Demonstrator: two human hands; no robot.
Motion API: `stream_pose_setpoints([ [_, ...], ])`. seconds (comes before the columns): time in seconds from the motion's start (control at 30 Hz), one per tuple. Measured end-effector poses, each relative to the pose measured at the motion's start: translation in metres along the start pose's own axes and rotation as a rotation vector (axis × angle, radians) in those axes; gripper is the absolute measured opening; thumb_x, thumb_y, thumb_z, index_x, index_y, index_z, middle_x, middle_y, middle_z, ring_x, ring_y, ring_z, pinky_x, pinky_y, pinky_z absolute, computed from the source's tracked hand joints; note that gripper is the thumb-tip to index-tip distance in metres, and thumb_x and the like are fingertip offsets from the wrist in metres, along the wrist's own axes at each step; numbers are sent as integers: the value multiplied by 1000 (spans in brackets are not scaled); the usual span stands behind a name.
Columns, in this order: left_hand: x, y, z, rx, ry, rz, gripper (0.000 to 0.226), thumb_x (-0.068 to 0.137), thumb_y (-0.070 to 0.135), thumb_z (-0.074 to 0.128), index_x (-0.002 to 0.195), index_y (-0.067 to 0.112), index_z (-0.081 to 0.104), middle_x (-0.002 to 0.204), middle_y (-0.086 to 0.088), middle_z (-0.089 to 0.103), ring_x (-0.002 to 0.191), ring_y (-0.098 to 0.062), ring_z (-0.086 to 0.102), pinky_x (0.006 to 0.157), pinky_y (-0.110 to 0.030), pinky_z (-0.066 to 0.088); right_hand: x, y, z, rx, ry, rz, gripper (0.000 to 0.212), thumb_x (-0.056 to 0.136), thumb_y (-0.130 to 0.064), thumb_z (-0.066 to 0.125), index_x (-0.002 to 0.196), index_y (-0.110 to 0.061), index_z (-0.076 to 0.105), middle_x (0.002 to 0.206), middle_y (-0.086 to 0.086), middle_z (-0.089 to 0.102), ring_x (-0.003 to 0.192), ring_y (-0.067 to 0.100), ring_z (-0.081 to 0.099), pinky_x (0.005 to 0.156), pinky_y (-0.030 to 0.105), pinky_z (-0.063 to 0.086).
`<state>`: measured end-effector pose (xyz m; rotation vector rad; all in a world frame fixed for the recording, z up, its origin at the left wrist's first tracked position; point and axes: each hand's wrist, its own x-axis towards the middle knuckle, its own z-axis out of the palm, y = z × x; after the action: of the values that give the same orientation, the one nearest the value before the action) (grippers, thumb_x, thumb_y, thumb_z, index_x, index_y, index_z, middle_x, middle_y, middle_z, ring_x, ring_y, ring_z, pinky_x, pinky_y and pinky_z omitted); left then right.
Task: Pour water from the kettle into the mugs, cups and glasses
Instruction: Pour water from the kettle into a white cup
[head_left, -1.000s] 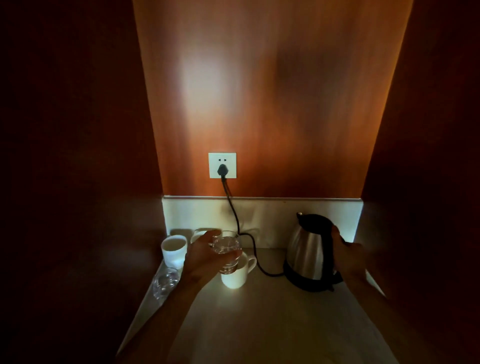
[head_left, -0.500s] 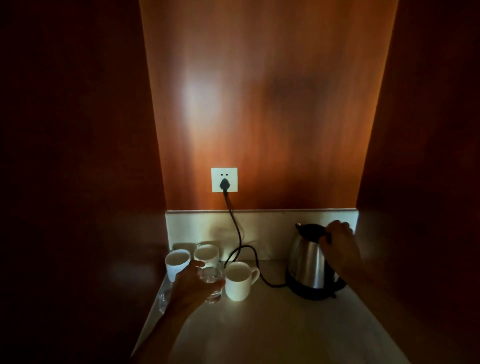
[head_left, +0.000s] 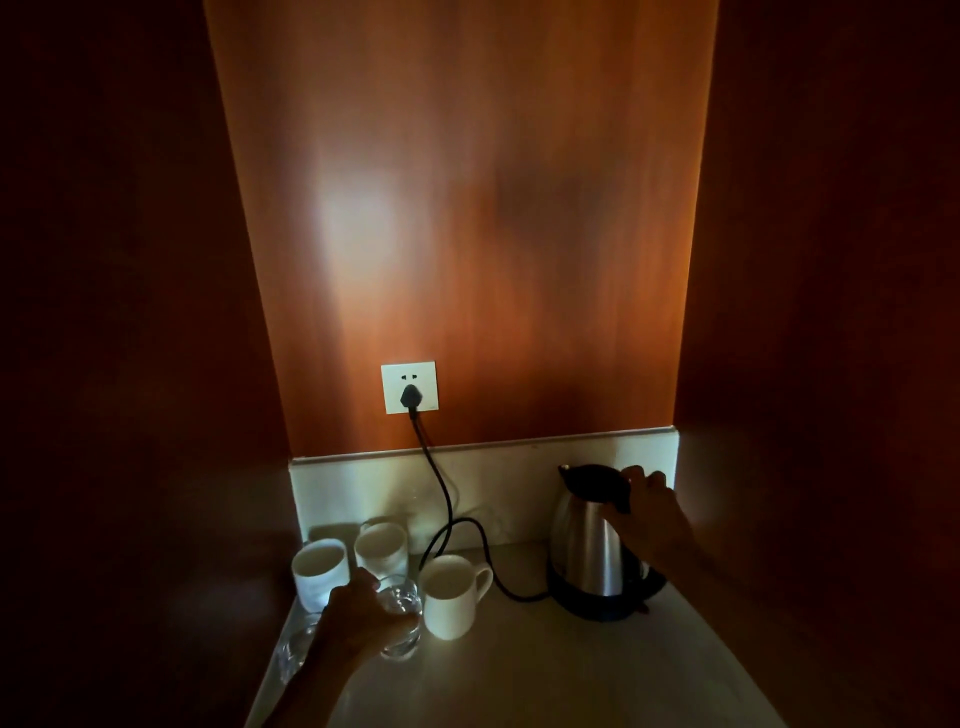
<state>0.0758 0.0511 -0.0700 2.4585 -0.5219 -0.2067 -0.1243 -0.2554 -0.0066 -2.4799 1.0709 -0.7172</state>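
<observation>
A steel kettle (head_left: 584, 551) with a black lid stands on its black base (head_left: 597, 605) at the right of the counter. My right hand (head_left: 647, 517) rests on the back of the lid and handle top, fingers curled over it. My left hand (head_left: 358, 621) grips a clear glass (head_left: 401, 618) that stands on the counter just left of a white mug (head_left: 451, 597). Two white cups (head_left: 319, 569) (head_left: 381, 548) stand behind the hand. A second clear glass (head_left: 296, 649) sits at the far left, partly hidden by my wrist.
A black cord (head_left: 441, 499) runs from the wall socket (head_left: 409, 387) down behind the mug to the kettle base. Dark wooden walls close in on both sides. The pale counter (head_left: 519, 675) stretches toward me.
My left hand has lowered the glass from above the mug to the counter at its left. My right hand moved from the kettle's handle side up to the lid.
</observation>
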Motion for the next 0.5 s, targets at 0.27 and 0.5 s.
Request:
stream_pose_setpoints([
  [0.27, 13, -5, 7, 127, -66, 12, 79, 53, 74, 71, 107, 18, 58, 96, 3, 70, 94, -13, 68, 67, -19, 46, 0, 21, 14, 303, -49, 231, 52, 88, -48, 69, 104, -5, 44, 86, 6, 60, 83, 28, 67, 65, 35, 51],
  [0.5, 17, -1, -1, 258, -131, 85, 94, 50, 74, 74, 118, 14, 49, 100, 1, 66, 91, -14, 68, 77, -28, 56, 0, 24, 6, 469, -153, 332, 57, 84, -55, 71, 71, -1, 63, 55, 8, 68, 43, 16, 67, 43, 19, 43],
])
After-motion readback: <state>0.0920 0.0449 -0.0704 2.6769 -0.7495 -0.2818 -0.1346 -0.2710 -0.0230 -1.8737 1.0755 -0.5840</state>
